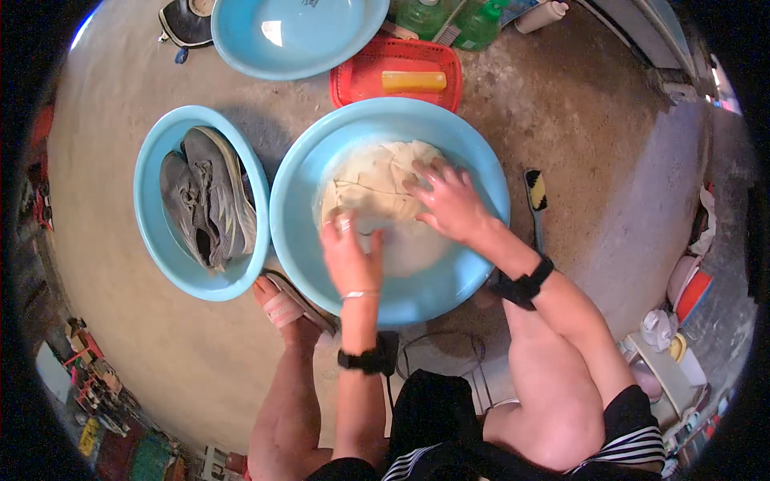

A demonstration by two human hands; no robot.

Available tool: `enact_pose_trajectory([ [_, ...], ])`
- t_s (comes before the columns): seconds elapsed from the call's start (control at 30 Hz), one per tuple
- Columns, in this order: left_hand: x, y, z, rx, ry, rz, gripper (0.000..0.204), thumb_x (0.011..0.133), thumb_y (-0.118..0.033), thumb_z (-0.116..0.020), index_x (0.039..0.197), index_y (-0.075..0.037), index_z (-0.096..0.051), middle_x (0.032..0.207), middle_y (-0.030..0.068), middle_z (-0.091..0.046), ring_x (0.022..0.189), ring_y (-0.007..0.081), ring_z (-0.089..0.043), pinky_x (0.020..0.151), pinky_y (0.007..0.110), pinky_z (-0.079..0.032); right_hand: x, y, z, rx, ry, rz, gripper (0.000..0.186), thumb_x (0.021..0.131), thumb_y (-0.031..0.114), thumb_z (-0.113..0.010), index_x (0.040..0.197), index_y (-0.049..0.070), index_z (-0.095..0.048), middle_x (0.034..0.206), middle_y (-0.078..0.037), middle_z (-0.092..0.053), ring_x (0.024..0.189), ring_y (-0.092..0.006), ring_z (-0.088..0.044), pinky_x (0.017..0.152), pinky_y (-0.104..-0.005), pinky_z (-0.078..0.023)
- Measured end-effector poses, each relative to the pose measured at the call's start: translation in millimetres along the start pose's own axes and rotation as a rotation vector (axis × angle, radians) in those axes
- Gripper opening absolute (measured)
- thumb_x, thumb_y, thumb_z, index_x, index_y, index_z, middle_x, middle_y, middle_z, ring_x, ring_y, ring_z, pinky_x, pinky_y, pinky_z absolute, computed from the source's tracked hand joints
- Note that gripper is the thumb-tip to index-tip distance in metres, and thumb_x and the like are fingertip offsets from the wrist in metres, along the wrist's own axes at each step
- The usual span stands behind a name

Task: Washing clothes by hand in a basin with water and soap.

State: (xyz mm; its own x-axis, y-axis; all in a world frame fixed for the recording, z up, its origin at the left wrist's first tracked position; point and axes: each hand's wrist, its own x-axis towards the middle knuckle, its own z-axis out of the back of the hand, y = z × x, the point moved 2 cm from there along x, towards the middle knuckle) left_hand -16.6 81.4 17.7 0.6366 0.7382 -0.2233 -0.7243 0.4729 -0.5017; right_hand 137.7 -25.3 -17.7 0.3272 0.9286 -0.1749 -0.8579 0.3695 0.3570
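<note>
A cream-coloured cloth (369, 180) lies bunched and wet in cloudy water inside a large light-blue basin (298, 172) in front of me. My right hand (453, 200) rests over the cloth's right side, its fingers spread and touching the fabric. At the cloth's near left edge is my left hand (351, 255), fingers stretched forward and thumb apart, the tips slightly blurred. Neither hand grips the fabric. I wear a black band on each wrist and a thin bracelet on the left.
A smaller blue basin (146, 196) with grey sneakers (210, 200) stands at the left. Beyond the large basin are a red basket (353, 68) with a yellow bar (413, 81), another blue basin (297, 48) and green bottles (480, 24). A brush (536, 192) lies at the right.
</note>
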Motion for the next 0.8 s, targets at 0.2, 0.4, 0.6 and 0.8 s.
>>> enact_pose_trajectory([
  [0.2, -12, 30, -66, 0.308, 0.202, -0.005, 0.031, 0.071, -0.015, -0.064, 0.101, -0.014, -0.058, 0.123, 0.0053, -0.046, 0.120, 0.0265, -0.037, 0.095, 0.046, -0.033, 1, 13, -48, -0.287, 0.102, -0.011, 0.020, 0.074, 0.017, -0.053, 0.091, 0.013, -0.064, 0.120, -0.015, -0.049, 0.112, -0.0344, -0.045, 0.085, -0.0550, -0.039],
  [0.4, -1, 59, -43, -0.167, 0.810, 0.271, 0.028, 0.077, -0.010, -0.058, 0.105, -0.005, -0.056, 0.109, 0.0206, -0.056, 0.109, 0.0331, -0.048, 0.086, 0.040, -0.040, 12, -14, -11, 0.175, 0.727, -0.219, 0.024, 0.073, 0.018, -0.061, 0.094, 0.008, -0.061, 0.099, -0.015, -0.059, 0.097, -0.0387, -0.054, 0.079, -0.0493, -0.046],
  [0.6, 17, 61, -6, -0.132, -0.110, 0.056, 0.039, 0.077, -0.015, -0.062, 0.113, -0.007, -0.051, 0.118, 0.0211, -0.050, 0.112, 0.0355, -0.045, 0.086, 0.043, -0.039, 38, 6, 12, 0.229, 0.116, -0.250, 0.053, 0.071, 0.023, -0.068, 0.121, 0.017, -0.049, 0.127, -0.017, -0.041, 0.109, -0.0435, -0.046, 0.080, -0.0504, -0.047],
  [0.8, -24, 39, -57, 0.381, 0.044, 0.025, 0.047, 0.069, -0.011, -0.065, 0.114, -0.015, -0.052, 0.117, 0.0137, -0.050, 0.107, 0.0354, -0.046, 0.086, 0.047, -0.039, 23, 26, -43, 0.013, 0.403, -0.057, 0.032, 0.080, 0.013, -0.051, 0.111, 0.013, -0.056, 0.135, -0.020, -0.034, 0.120, -0.0449, -0.035, 0.088, -0.0542, -0.041],
])
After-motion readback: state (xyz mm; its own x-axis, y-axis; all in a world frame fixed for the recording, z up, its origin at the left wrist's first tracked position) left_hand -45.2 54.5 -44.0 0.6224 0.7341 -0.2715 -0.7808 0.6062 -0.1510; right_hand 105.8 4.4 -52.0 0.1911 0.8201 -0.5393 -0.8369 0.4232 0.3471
